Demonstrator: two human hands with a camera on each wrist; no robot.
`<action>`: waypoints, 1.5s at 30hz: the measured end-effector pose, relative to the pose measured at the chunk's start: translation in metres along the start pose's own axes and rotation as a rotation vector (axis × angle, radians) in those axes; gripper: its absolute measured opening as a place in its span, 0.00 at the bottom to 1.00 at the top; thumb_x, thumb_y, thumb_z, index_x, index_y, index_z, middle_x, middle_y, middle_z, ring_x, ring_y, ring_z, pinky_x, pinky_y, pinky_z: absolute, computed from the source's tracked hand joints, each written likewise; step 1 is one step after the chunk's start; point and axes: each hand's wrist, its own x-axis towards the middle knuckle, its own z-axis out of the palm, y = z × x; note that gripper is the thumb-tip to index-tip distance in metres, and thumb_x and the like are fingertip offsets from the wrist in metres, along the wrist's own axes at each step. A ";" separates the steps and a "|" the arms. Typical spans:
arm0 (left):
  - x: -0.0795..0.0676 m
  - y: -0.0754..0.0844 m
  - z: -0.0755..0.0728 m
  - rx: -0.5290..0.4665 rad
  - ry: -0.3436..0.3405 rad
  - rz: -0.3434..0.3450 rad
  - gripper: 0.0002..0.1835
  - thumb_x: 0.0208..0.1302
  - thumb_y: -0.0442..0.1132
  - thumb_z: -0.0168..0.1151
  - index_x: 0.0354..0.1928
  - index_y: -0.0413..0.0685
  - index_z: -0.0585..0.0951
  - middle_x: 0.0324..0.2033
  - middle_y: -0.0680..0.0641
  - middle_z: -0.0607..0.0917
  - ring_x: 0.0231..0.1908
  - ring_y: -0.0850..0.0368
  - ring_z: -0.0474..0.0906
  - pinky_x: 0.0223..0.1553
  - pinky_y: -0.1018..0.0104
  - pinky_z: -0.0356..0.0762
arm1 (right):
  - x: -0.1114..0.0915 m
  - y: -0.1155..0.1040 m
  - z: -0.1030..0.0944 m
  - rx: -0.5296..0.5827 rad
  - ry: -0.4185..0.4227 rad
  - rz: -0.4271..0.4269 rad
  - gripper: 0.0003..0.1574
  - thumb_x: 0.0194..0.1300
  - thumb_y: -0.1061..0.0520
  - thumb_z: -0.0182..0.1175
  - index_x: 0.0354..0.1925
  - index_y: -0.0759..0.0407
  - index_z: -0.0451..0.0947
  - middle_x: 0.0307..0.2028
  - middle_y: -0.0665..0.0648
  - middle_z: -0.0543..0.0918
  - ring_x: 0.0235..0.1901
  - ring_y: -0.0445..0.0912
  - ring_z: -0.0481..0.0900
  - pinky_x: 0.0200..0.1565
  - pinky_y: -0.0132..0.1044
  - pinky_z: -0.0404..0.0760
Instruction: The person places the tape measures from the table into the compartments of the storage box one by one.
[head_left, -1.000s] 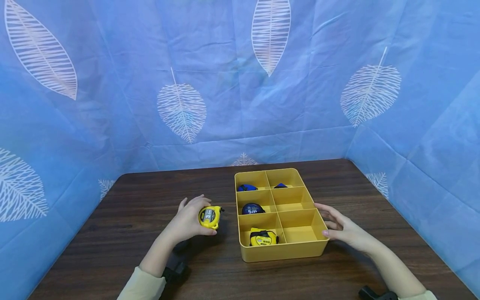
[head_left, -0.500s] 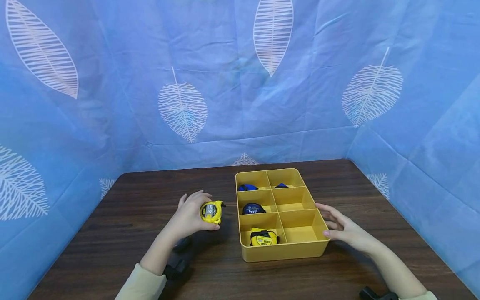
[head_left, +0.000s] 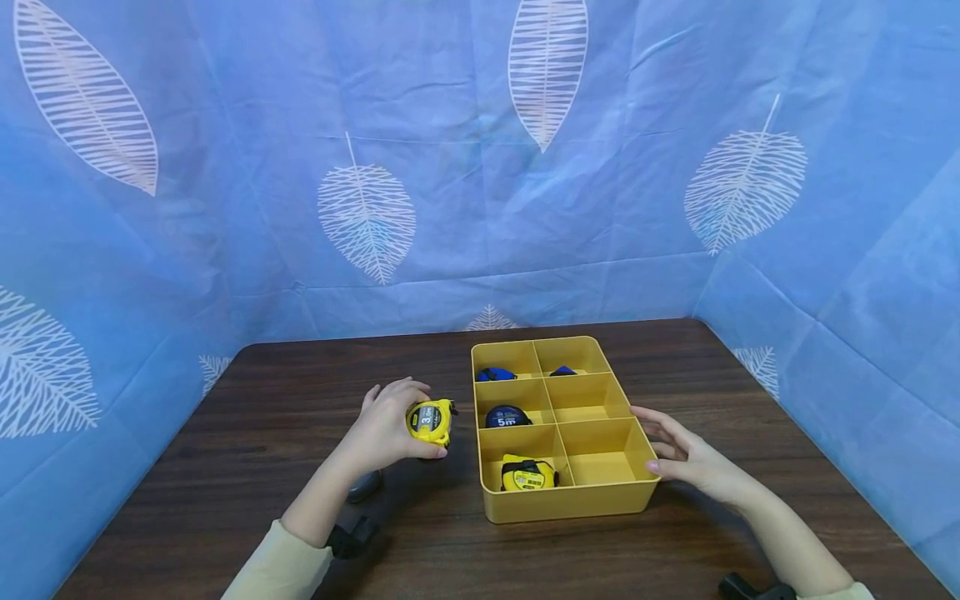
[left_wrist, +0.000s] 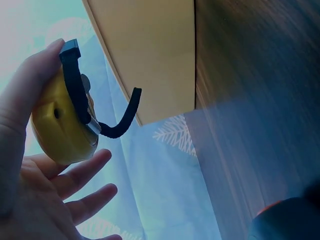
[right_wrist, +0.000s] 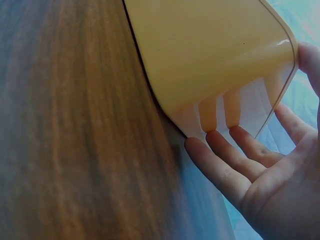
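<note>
In the head view my left hand (head_left: pixel 386 429) pinches a yellow tape measure (head_left: pixel 430 422) between thumb and fingers, above the table left of the box. A black wrist strap (left_wrist: pixel 75 87) and the metal hook end show on the tape measure (left_wrist: pixel 60 125) in the left wrist view; the other fingers are spread. My right hand (head_left: pixel 693 462) rests against the right side of the yellow six-compartment box (head_left: pixel 566 503), thumb at the rim. In the right wrist view its fingertips (right_wrist: pixel 195 145) touch the box's outer wall (right_wrist: pixel 215 45).
The box's left column holds a blue tape measure (head_left: pixel 495 375), a dark "5m" one (head_left: pixel 507 417) and a yellow one (head_left: pixel 528 474). A blue item (head_left: pixel 562 371) shows at back right. A dark rounded object (head_left: pixel 365 487) lies by my left forearm on the wooden table (head_left: pixel 300 392).
My left hand has moved slightly right and away from me with the tape measure, nearer the box. The dark object by the forearm is now more exposed. My right hand stays at the box.
</note>
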 end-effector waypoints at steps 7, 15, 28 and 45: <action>0.002 0.006 0.000 0.023 0.013 0.008 0.37 0.36 0.54 0.80 0.50 0.44 0.80 0.55 0.47 0.78 0.65 0.45 0.61 0.62 0.33 0.44 | 0.001 0.001 -0.001 -0.008 0.005 0.019 0.44 0.69 0.66 0.51 0.74 0.60 0.42 0.67 0.77 0.50 0.57 0.46 0.73 0.46 0.49 0.79; 0.008 0.016 -0.001 0.028 0.043 0.037 0.34 0.35 0.54 0.81 0.46 0.46 0.82 0.55 0.48 0.78 0.65 0.46 0.61 0.61 0.32 0.45 | 0.001 0.002 -0.001 0.002 -0.008 0.019 0.44 0.69 0.66 0.50 0.75 0.59 0.41 0.68 0.77 0.48 0.58 0.46 0.73 0.47 0.49 0.79; 0.022 0.032 0.000 0.010 0.016 0.077 0.31 0.35 0.56 0.81 0.43 0.50 0.82 0.55 0.50 0.77 0.66 0.47 0.60 0.62 0.34 0.45 | 0.001 -0.001 -0.001 0.016 -0.016 -0.006 0.43 0.69 0.67 0.50 0.74 0.62 0.41 0.67 0.80 0.46 0.58 0.45 0.73 0.46 0.49 0.79; 0.037 0.051 0.003 0.055 -0.041 0.119 0.33 0.37 0.58 0.79 0.46 0.50 0.82 0.56 0.50 0.77 0.65 0.48 0.61 0.62 0.34 0.46 | 0.001 0.002 -0.002 0.010 -0.020 -0.006 0.43 0.69 0.67 0.49 0.75 0.60 0.41 0.67 0.78 0.50 0.58 0.47 0.73 0.46 0.50 0.79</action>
